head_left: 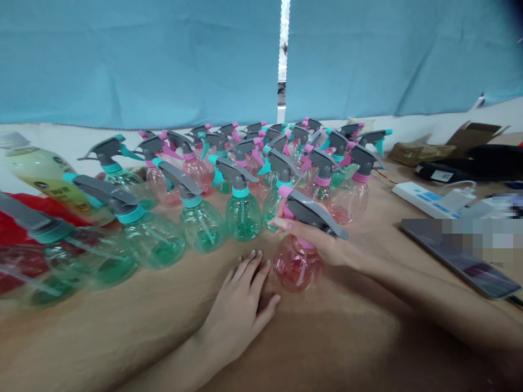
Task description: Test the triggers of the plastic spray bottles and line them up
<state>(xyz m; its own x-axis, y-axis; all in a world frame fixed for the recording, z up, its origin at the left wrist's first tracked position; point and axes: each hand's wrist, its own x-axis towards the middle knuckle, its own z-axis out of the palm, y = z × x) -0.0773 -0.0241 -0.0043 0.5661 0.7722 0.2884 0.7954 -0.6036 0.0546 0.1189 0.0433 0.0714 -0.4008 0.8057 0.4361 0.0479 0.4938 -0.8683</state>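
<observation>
While in the right hand's grip [327, 238], a round, translucent pink spray bottle [297, 268] with grey head [307, 208].

The head camera looks forward and down from close over the tabletop [122, 321] toward the blue cloth [163, 65].

Other spray bottles [244, 215] stand behind and left of the spray bottle [297, 265] in the right grip [332, 244]; phone [457, 258] and power strip [420, 199] lie to its right.
</observation>
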